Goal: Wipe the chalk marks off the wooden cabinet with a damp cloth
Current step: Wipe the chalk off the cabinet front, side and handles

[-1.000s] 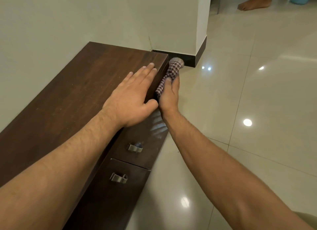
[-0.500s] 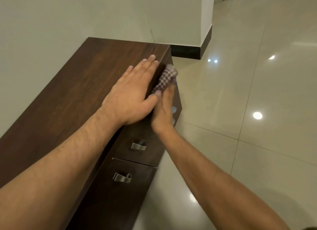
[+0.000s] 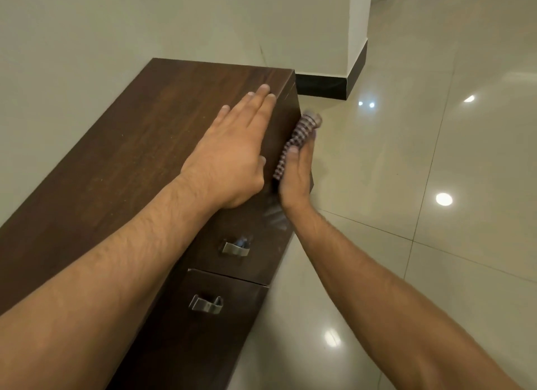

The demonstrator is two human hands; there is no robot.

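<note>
Checked cloth [image 3: 302, 131] seemingly against dark cabinet [image 3: 130, 163] front

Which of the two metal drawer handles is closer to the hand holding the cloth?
The far handle, on the drawer front where the right hand holds the checked cloth. The near handle sits one drawer closer to the camera.
</note>
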